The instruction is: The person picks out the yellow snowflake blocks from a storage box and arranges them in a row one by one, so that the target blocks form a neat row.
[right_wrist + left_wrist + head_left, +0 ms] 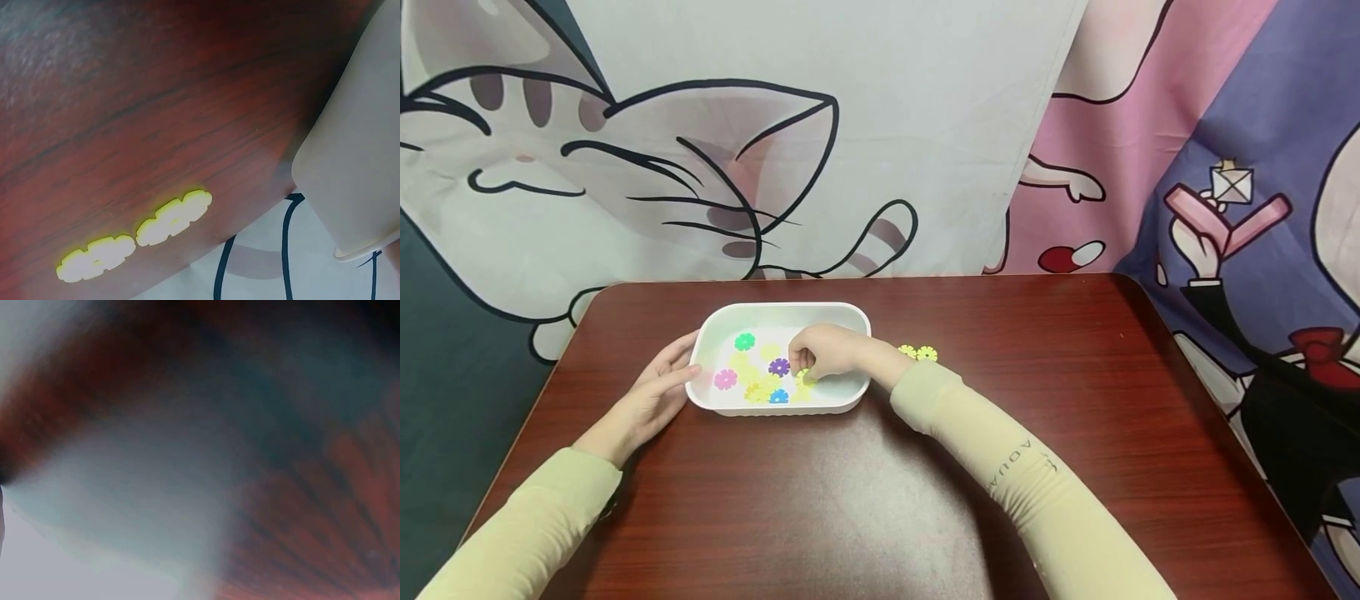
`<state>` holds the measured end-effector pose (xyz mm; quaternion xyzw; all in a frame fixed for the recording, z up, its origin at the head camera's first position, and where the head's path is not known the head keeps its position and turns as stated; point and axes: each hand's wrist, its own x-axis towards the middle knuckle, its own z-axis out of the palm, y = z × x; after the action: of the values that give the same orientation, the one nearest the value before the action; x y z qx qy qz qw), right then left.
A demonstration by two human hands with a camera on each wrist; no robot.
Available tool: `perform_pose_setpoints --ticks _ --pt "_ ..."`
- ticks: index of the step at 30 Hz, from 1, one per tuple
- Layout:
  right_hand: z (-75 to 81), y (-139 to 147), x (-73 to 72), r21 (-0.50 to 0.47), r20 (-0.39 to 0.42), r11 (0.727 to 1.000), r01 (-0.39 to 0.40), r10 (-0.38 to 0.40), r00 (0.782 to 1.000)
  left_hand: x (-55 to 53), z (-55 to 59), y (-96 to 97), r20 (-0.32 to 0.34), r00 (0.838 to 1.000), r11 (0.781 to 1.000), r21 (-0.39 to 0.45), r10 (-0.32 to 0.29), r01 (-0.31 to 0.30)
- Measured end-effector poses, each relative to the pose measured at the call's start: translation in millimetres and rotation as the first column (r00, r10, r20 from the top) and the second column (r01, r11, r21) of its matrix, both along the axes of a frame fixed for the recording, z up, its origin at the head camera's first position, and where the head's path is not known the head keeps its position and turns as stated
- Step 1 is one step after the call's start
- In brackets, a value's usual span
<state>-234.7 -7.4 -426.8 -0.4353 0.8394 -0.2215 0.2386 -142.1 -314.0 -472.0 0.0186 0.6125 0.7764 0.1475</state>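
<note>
A white tray (820, 408) stands on the table and holds several flower-shaped pieces, mostly yellow. Among them lie a green piece (745, 342), a pink piece (725, 380), a purple piece (778, 367) and a blue piece (778, 397). My left hand (658, 387) grips the tray's left end, thumb over the rim and fingers along the outside. Inside the tray, toward its right, my right hand (826, 350) pinches a yellow flower piece (806, 377) with curled fingers. That piece is partly hidden by the fingertips. The left wrist view is blurred.
Two yellow flower pieces, a left one (97, 259) and a right one (175, 217), lie joined or touching on the brown table (865, 517), right of the tray and behind the right forearm. A printed cloth (925, 150) hangs along the table's far edge.
</note>
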Motion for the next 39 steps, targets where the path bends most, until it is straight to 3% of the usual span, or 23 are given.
perform_pose_setpoints --ticks 8,19,25,39 --pt "2.5 4 -2.8 -0.111 0.089 0.993 0.041 -0.031 0.996 0.0 0.0 0.7 0.002 1.0 1.0 0.004 -0.002 0.002" --pt "8.3 6 -7.4 -0.207 0.139 0.972 0.108 -0.08 0.987 0.2 0.0 -0.3 -0.009 1.0 1.0 0.011 -0.002 0.002" --pt "13.5 12 -9.1 -0.234 0.12 0.96 0.155 -0.13 0.984 0.4 0.3 -0.3 -0.011 1.0 1.0 0.016 0.001 0.0" --pt "29.6 60 -18.4 -0.298 0.145 0.919 0.258 -0.224 0.964 0.5 0.3 -0.6 -0.01 1.0 1.0 0.008 -0.003 0.003"
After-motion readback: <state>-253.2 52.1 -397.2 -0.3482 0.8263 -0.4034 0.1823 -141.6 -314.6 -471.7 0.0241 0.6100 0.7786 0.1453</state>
